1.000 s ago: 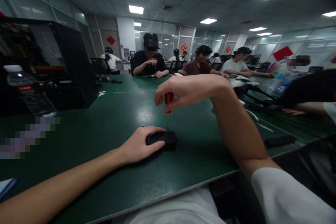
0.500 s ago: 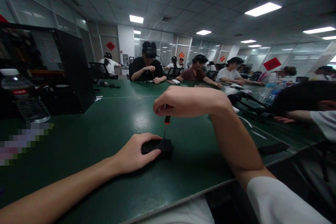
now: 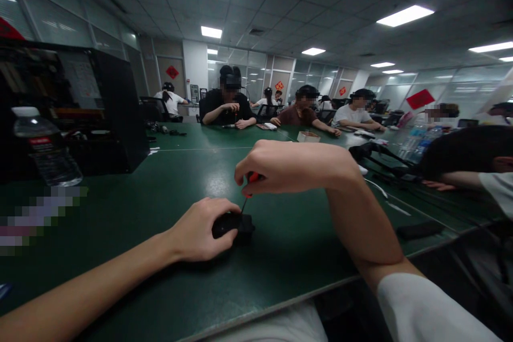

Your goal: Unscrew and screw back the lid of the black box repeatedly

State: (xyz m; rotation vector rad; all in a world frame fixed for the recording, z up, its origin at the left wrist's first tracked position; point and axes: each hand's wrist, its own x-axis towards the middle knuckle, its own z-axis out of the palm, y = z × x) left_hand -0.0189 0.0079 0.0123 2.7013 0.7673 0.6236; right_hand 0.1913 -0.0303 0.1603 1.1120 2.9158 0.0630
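The screwdriver (image 3: 253, 177), closer to upright half a second ago, now leans with its handle tipped rightward, and the black block (image 3: 245, 231) has shifted slightly left. The right hand (image 3: 282, 165) closes round the handle; the left hand (image 3: 200, 230) clasps the block's left end on the green table (image 3: 172, 187), inward from its near edge. Whether the tip is seated cannot be told. That slant could make it skid toward the left thumb; a slack left grip could let the block swivel.
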